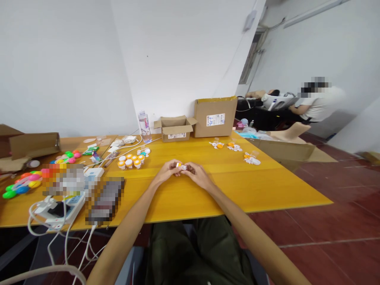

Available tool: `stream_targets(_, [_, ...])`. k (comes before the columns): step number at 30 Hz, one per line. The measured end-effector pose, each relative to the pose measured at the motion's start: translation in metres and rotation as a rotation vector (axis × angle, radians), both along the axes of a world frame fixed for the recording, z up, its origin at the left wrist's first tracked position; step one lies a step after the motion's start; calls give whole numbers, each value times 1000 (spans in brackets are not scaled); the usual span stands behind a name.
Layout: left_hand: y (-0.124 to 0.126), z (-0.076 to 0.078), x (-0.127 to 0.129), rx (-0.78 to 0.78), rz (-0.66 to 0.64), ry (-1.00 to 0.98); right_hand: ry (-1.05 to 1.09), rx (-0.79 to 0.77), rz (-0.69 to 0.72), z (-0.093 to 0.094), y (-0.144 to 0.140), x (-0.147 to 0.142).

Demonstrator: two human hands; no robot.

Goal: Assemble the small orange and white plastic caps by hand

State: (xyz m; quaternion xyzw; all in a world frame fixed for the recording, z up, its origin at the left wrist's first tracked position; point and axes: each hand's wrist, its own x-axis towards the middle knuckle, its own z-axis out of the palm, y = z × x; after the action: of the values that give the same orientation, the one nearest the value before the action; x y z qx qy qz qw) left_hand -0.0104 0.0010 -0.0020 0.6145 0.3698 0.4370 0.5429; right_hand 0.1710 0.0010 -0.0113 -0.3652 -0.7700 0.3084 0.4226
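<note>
My left hand [168, 171] pinches a small white-and-orange plastic piece [179, 164] above the table's middle. Right beside it, my right hand [197, 174] has its fingers closed on a small white piece with dark print [184, 168]. The two pieces are close together; whether they are joined is too small to tell. Left of my hands stands a cluster of small clear cups with orange and white tops [129, 161]. Loose orange and white parts [219, 146] lie in small groups at the right, with more white parts [251, 160] near the right edge.
An open cardboard box [175, 132], a taller carton [215, 118] and a water bottle [145, 127] stand at the back. A phone [106, 200], a power strip [77, 204] with cables and colourful plastic balls [32, 178] occupy the left. A person [320, 103] sits at the far right.
</note>
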Motion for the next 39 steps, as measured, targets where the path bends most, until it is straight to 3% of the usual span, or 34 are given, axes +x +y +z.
stream_targets(15, [0, 3, 2, -5, -26, 9, -72, 220, -79, -6, 2, 3])
stream_targets(28, [0, 1, 0, 25, -19, 22, -178, 199, -116, -5, 0, 0])
stream_targets(39, [0, 0, 0, -5, -15, 25, -125, 190, -85, -5, 0, 1])
